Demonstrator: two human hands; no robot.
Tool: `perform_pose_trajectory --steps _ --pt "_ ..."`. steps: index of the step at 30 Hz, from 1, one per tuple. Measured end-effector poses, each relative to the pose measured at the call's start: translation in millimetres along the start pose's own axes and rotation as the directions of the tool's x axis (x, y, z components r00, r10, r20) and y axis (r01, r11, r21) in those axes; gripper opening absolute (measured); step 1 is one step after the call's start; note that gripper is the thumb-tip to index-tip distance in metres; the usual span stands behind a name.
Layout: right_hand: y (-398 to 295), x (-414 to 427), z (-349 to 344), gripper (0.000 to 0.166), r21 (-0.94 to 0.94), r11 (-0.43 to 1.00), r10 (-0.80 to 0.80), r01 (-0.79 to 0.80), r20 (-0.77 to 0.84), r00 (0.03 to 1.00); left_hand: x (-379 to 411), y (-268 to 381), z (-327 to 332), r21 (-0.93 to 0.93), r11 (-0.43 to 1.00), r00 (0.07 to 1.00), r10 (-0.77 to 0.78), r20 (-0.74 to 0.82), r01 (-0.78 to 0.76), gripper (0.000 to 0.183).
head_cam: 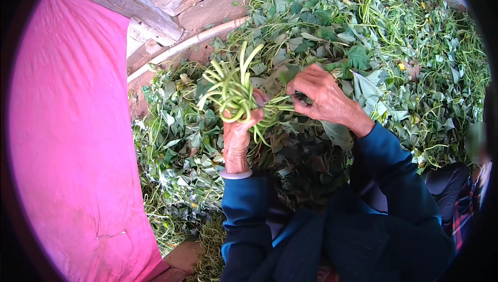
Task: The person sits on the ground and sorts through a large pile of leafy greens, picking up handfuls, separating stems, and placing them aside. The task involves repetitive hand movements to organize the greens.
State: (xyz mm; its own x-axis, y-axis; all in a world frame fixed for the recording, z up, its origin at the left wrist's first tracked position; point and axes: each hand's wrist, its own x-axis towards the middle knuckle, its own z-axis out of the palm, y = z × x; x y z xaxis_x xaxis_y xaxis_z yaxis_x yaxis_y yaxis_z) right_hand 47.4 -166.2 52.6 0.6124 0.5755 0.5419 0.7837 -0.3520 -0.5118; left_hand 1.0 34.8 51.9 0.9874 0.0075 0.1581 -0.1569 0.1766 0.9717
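Note:
My left hand [240, 126], with a pale bangle [235, 174] at the wrist, is closed around a bundle of green leaf stalks [233, 87]. Their curled ends stick up and out past my thumb. Just to the right, my right hand [321, 95] pinches thin stems [282, 107] between thumb and fingers. These stems run back towards the bundle, and a large leaf [337, 134] hangs below my right hand. Beneath both hands lies a broad heap of leafy green vines [311, 21], partly wilted.
A pink cloth [78, 126] hangs or lies along the left side. Behind the heap are a pale pole [194, 40], weathered timber beams [128, 2] and a brick or stone edge. Another person [447, 184] is partly visible at the right rim. Cut stalks [212, 247] lie at the bottom.

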Motion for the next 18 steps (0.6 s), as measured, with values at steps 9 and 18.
perform_pose_trajectory --steps 9,18 --pt "3 -9 15 0.024 0.243 0.946 0.163 -0.213 0.208 0.964 4 -5 4 -0.084 0.996 0.999 -0.009 -0.034 0.006 0.025" --pt "3 -6 10 0.013 -0.059 0.994 0.092 -0.09 0.027 0.995 3 -8 4 -0.129 0.992 0.994 0.02 0.11 -0.006 0.024"
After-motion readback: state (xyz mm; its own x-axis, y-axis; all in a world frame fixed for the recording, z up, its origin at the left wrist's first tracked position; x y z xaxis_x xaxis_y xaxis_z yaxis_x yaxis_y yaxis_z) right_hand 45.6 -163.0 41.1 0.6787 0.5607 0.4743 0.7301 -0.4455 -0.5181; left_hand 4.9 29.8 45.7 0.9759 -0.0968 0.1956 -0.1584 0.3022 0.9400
